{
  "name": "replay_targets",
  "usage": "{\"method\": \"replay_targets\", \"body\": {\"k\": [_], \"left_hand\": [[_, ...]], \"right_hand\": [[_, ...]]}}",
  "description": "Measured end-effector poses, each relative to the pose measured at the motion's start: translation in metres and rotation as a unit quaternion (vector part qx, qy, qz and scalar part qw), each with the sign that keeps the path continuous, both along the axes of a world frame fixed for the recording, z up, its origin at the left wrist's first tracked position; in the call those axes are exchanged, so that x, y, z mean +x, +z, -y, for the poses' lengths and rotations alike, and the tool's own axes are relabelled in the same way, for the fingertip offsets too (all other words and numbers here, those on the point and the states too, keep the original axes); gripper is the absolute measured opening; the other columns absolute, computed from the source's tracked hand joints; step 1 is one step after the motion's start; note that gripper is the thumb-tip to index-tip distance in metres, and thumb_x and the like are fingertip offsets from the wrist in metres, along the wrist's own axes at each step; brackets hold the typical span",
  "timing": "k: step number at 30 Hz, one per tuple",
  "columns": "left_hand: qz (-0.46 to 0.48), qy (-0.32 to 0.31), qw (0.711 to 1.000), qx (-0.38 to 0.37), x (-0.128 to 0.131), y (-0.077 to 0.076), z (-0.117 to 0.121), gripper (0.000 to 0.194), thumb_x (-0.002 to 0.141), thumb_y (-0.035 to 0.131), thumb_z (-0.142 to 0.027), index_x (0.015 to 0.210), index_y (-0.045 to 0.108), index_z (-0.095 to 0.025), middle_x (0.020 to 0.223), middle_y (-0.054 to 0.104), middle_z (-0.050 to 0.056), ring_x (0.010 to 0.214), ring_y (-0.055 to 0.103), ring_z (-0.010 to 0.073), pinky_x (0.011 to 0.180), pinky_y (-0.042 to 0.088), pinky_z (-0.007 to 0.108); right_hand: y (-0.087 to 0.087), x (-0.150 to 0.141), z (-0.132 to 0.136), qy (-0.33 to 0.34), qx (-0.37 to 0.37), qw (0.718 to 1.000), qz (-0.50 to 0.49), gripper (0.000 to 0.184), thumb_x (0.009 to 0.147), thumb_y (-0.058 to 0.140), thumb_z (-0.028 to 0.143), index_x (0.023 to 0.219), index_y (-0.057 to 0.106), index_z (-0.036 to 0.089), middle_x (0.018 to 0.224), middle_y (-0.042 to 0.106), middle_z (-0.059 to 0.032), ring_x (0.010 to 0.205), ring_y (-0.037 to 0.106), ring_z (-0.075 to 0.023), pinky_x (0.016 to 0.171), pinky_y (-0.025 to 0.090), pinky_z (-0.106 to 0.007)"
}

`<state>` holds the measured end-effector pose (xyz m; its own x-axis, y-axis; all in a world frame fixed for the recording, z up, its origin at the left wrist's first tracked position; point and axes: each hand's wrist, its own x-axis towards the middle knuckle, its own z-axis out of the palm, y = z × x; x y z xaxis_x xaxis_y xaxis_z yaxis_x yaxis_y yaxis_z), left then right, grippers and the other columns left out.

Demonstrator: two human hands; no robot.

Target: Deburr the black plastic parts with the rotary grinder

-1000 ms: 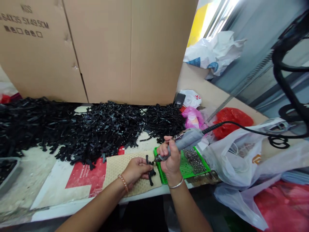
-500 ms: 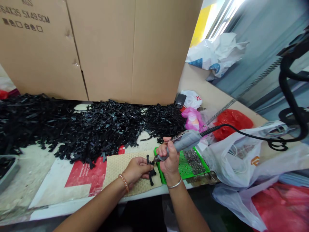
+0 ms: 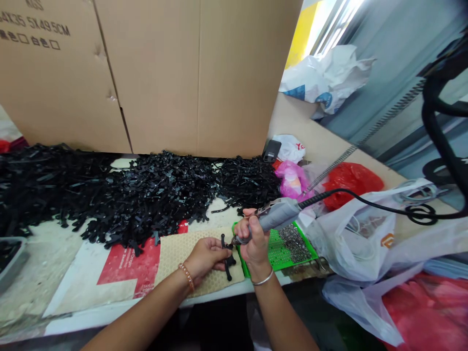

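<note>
Black slim part (image 3: pixel 228 274), pinched between thumb and fingers of left hand (image 3: pixel 206 254), at fingertips' right; long axis pointing away from body, crosswise to grey corded tool (image 3: pixel 280 215). Tool clasped in right hand (image 3: pixel 255 243), tip near part's middle; contact too small to tell. Below: tan dimpled mat (image 3: pixel 173 258). Rightward: green tray (image 3: pixel 277 251), small metal pieces (image 3: pixel 294 242). Beyond: heaped black parts (image 3: pixel 164 192), cardboard box (image 3: pixel 164 78).

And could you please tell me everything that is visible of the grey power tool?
The grey power tool has a rounded, elongated body that looks like plastic, with a metallic strip on top. A black cord leaves its raised rear end. It slants down leftward, over part of the green tray. The right hand grips its front section; its tip is at the black piece in the left hand; actual contact is unclear.
</note>
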<state>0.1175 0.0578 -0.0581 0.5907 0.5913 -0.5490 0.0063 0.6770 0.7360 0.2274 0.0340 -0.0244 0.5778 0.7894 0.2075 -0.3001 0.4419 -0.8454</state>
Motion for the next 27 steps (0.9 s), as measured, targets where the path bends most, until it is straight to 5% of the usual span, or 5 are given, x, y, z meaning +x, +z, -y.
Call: {"method": "replay_targets", "body": {"k": [18,27], "left_hand": [[0.005,-0.031,0.999,0.012,-0.002,-0.009,-0.002,0.036,0.049,0.086,-0.029,0.067,0.062,-0.01,0.064,0.068,0.005,0.052,0.061,0.0111,0.049,0.052,0.022],[-0.007,-0.016,1.0,0.012,0.0,-0.01,-0.002,0.036,0.047,0.087,-0.028,0.063,0.061,-0.011,0.06,0.065,0.003,0.049,0.059,0.0106,0.046,0.051,0.021]], "right_hand": [[-0.007,-0.003,0.001,0.055,0.001,0.997,0.058,0.018,0.083,0.065,0.036,0.089,0.06,0.021,0.051,0.04,0.0083,0.043,0.037,-0.008,0.044,0.034,-0.02],[-0.014,0.006,-0.002,0.162,-0.022,0.983,0.089,0.02,0.083,0.066,0.041,0.085,0.058,0.022,0.049,0.038,0.0091,0.041,0.033,-0.0082,0.043,0.031,-0.021]]}}
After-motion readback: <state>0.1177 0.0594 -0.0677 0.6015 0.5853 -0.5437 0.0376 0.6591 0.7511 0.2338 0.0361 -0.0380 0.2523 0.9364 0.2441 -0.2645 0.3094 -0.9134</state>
